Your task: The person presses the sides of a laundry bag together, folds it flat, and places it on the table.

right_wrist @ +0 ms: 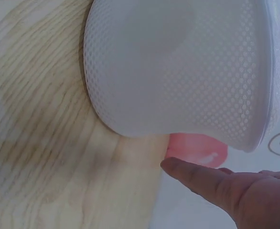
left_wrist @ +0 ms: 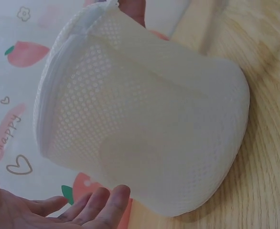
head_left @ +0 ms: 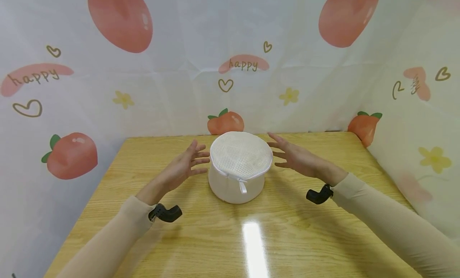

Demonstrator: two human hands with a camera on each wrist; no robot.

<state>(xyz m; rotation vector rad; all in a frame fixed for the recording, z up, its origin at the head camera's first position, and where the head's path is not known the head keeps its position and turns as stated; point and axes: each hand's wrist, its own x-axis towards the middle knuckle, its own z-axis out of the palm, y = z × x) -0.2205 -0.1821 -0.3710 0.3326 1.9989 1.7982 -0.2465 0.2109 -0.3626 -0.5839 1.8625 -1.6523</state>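
From my remote station, I located the bag (head_left: 240,156) upright near the middle of the tabletop (head_left: 161,242), between the two hands. Its mesh top faced upward; a zipper (head_left: 232,177) ran along the rim, and a pull tab (head_left: 243,187) hung over the near side. I noted a shallow inward dip in the wall on the right wrist view.

The left hand (head_left: 184,166) was positioned just beside the bag, fingers extended and spread; I could not tell whether a fingertip made contact. The right hand (head_left: 300,156) was positioned on the opposite side, its fingers likewise extended and spread. On the right wrist view, I observed a gap between the visible fingertip and the wall.

A black mount projected inward below each wrist: the left mount (head_left: 169,213) and the right mount (head_left: 320,195) both sat nearer to me than the bag. On the left wrist view, the bag obstructed most of the right hand. A strip of glare (head_left: 255,248) crossed the near tabletop. Behind the tabletop hung a backdrop (head_left: 179,98) with printed fruit, flowers and hearts; a printed peach (head_left: 226,123) appeared directly beyond the bag.
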